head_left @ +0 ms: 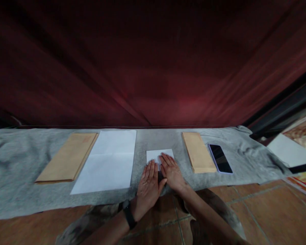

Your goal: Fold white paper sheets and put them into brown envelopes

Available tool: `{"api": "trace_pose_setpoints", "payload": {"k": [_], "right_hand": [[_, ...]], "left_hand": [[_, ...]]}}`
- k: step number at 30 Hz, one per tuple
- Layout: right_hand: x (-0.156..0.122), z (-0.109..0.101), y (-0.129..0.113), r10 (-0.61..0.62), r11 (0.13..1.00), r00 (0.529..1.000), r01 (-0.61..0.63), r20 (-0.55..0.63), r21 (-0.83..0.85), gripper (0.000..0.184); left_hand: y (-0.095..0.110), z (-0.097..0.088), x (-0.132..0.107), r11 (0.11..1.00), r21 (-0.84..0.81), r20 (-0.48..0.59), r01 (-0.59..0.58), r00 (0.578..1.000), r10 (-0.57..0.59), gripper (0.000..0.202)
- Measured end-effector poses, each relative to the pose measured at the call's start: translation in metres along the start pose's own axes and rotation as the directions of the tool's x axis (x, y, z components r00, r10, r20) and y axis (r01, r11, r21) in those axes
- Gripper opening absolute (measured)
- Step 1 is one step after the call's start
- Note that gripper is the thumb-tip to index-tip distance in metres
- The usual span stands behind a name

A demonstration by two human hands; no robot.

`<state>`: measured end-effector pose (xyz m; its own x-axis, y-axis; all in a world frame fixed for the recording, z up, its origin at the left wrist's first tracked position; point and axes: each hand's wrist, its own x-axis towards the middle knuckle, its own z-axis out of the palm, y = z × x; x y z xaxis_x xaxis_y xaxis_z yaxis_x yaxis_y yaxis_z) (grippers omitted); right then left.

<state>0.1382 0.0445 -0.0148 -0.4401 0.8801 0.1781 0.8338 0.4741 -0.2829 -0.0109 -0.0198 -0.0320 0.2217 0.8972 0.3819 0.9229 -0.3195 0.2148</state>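
Observation:
A small folded sheet of white paper (153, 154) lies on the grey cloth in front of me. My left hand (149, 180) rests flat on its near left part, fingers stretched out. On the right part of the paper, my right hand (170, 170) also presses flat with its fingers extended. The two hands are close together, thumbs near each other, and they hide the paper's near edge. To the left lies a larger white sheet (109, 163) with a crease across its middle.
A stack of brown envelopes (68, 156) lies at the left, beside the large sheet. More brown envelopes (199, 151) are at the right, next to a phone (220, 159) with a dark screen. Grey cloth (158, 137) covers the surface; a dark red curtain (153, 75) hangs behind it.

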Motion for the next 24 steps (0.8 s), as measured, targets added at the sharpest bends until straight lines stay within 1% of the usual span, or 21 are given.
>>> {"api": "trace_pose_setpoints", "payload": {"k": [2,5,12,18,21,24], "right_hand": [[0.001,0.002,0.001,-0.009,1.0,1.0,0.009,-0.025,-0.007,0.048],[0.001,0.004,0.004,0.009,1.0,0.999,-0.009,-0.042,-0.022,0.048],[-0.002,0.001,0.015,0.06,0.995,0.998,-0.059,0.007,-0.084,0.051],[-0.006,-0.003,0.027,0.127,0.982,0.991,-0.12,0.046,-0.146,0.057],[-0.008,-0.004,0.032,0.142,0.979,0.989,-0.134,0.043,-0.155,0.058],[-0.008,-0.008,0.034,0.156,0.977,0.988,-0.153,0.012,-0.146,0.058]], "left_hand": [[-0.003,-0.002,-0.005,0.999,0.034,0.001,-0.026,1.0,0.026,0.08],[-0.01,-0.007,-0.009,0.998,0.057,0.017,-0.039,0.999,0.038,0.084],[-0.019,-0.012,-0.016,0.995,0.084,0.019,-0.048,0.999,0.047,0.085],[-0.023,-0.016,-0.019,0.995,0.092,0.049,-0.046,0.998,0.041,0.089],[-0.024,-0.019,-0.02,0.994,0.095,0.058,-0.046,0.997,0.041,0.089],[-0.024,-0.019,-0.02,0.995,0.09,0.059,-0.049,0.997,0.043,0.089]]}}
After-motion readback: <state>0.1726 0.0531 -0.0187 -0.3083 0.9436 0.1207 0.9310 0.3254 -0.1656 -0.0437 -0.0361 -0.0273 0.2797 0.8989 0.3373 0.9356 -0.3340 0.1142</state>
